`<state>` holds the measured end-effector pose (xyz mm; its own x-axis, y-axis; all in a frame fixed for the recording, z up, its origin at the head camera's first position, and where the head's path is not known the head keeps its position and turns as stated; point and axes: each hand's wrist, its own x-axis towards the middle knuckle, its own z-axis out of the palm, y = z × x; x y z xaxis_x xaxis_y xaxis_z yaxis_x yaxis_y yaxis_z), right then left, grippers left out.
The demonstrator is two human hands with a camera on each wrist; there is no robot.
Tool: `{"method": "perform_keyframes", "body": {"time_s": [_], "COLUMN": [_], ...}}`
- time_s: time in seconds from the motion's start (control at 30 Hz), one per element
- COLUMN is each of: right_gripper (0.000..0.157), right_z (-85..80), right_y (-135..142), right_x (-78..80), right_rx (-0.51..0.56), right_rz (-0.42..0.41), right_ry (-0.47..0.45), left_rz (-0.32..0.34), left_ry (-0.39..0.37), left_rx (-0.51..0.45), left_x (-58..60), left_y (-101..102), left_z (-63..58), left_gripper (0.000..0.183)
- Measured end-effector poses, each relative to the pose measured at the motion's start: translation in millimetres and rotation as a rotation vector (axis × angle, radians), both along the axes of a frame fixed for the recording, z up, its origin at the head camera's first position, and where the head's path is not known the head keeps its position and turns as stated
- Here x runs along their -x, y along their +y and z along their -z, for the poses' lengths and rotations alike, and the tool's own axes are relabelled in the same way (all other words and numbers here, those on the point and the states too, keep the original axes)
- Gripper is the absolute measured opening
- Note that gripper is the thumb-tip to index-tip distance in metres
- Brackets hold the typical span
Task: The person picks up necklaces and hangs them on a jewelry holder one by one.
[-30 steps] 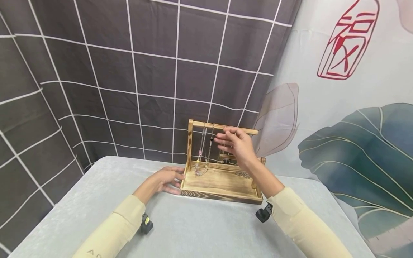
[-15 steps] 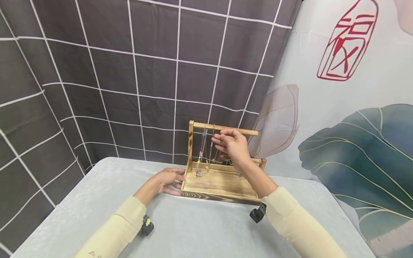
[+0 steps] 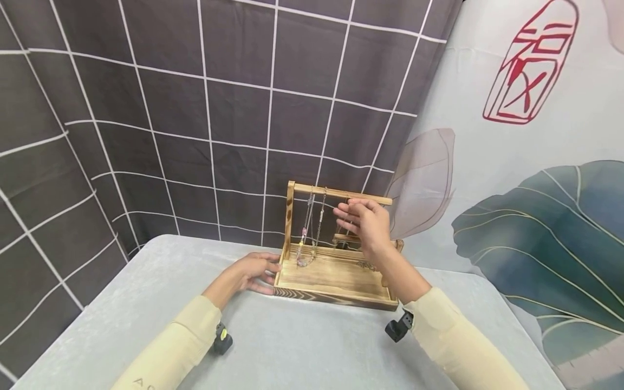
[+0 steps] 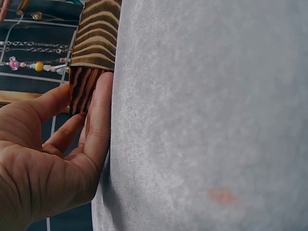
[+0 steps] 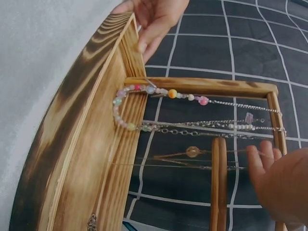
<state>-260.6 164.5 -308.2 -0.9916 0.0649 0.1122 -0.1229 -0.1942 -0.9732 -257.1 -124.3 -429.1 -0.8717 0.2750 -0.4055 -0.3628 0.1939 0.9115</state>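
My left hand (image 3: 253, 272) rests against the left end of a wooden jewelry stand (image 3: 290, 216). In the left wrist view its fingers and thumb spread around the dark-grained tray end (image 4: 91, 53). Raised just below the top bar (image 3: 336, 192), my right hand (image 3: 372, 225) has loosely bent fingers and nothing clearly gripped. Beside those fingertips hangs a fine necklace with a gold-toned bead (image 5: 193, 151); contact is hard to tell. Further left on the bar hang a colorful beaded necklace (image 5: 172, 93) and silver chains (image 5: 183, 133).
A small heap of chain (image 3: 366, 265) lies in the right part of the tray (image 3: 322, 276). A shorter, lower wooden bar (image 5: 219, 183) stands near the right hand. Pale cloth covers the table (image 3: 302, 346); a dark gridded curtain (image 3: 234, 108) hangs close behind.
My right hand shifted left along the bar toward the hanging chains, then came back to the right. My left hand stayed at the tray's end.
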Motion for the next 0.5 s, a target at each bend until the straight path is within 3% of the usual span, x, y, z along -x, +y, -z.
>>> {"method": "perform_keyframes", "body": {"time_s": [0.33, 0.5], "right_gripper": [0.009, 0.019], "right_z": [-14.0, -25.2], "right_y": [2.0, 2.8], "right_x": [2.1, 9.7], "right_rx": [0.064, 0.12], "right_rz": [-0.115, -0.151], "right_ry": [0.073, 0.078], "left_rz": [0.002, -0.002], "left_ry": [-0.003, 0.001], "left_rx": [0.009, 0.007], "left_x": [-0.3, -1.0], "left_y": [1.0, 1.8], "left_z": [-0.6, -0.4], "left_gripper": [0.065, 0.064]}}
